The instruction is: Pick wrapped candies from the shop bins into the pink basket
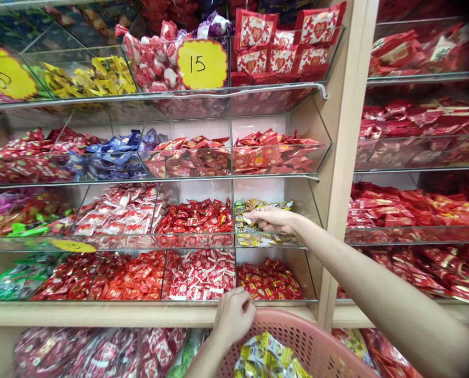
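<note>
Pale wood-toned shelving [100,315], parted by a tall flat upright [347,131], is fitted with clear thin dividers [231,123]; whitish back panels [258,122] are partly exposed.

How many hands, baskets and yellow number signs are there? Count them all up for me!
Hands: 2 (left hand, right hand)
Baskets: 1 (pink basket)
Yellow number signs: 3 (35 sign, upper 15 sign, lower 15 sign)
Total: 6

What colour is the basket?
The basket is pink, with small holes through its wall; the head view shows it best.
</note>
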Demonstrator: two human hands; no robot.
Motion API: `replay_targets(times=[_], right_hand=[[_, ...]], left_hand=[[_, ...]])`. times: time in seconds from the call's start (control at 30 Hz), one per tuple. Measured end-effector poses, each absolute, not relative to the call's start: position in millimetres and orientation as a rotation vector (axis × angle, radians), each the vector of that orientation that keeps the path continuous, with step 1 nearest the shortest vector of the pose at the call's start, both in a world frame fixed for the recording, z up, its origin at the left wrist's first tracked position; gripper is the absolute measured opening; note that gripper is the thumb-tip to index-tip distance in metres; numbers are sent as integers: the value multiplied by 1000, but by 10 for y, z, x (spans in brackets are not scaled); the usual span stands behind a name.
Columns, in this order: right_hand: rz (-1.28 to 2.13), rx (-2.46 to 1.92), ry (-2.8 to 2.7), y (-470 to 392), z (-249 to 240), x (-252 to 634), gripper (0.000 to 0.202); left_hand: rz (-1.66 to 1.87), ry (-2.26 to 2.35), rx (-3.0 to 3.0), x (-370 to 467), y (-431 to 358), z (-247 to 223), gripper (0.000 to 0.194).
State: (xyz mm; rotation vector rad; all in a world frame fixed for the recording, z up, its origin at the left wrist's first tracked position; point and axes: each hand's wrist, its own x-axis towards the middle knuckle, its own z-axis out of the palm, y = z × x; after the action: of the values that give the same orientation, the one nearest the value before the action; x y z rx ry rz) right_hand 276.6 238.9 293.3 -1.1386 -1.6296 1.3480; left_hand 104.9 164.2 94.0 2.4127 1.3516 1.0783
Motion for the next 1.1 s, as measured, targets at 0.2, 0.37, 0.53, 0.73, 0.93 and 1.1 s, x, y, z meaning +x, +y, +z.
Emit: replay_targets(times=[0.2, 0.37, 0.53, 0.73, 0.93, 1.1], right_hand=[[1654, -843, -1235, 2383, 2998, 2814, 13], [1681, -758, -1075, 2376, 3049, 2844, 17], [1642, -749, -1022, 2360, 3061, 2837, 19], [1586, -732, -981, 2346, 3033, 2784, 23], [1563, -764, -891, 2368, 3005, 2716, 14], [1548, -755, -826, 2379, 2971, 2720, 7]], left_hand=[[1086, 1340, 2412, 1044, 1644, 934, 18], [1088, 1350, 2419, 1044, 1654, 929, 18], [1076, 1361, 2431, 1044, 1656, 923, 19], [1070, 1362, 2434, 1043, 1642, 934, 19], [1097, 1354, 2432, 1045, 1651, 917, 19], [1095, 1357, 2433, 1045, 1653, 918, 19]])
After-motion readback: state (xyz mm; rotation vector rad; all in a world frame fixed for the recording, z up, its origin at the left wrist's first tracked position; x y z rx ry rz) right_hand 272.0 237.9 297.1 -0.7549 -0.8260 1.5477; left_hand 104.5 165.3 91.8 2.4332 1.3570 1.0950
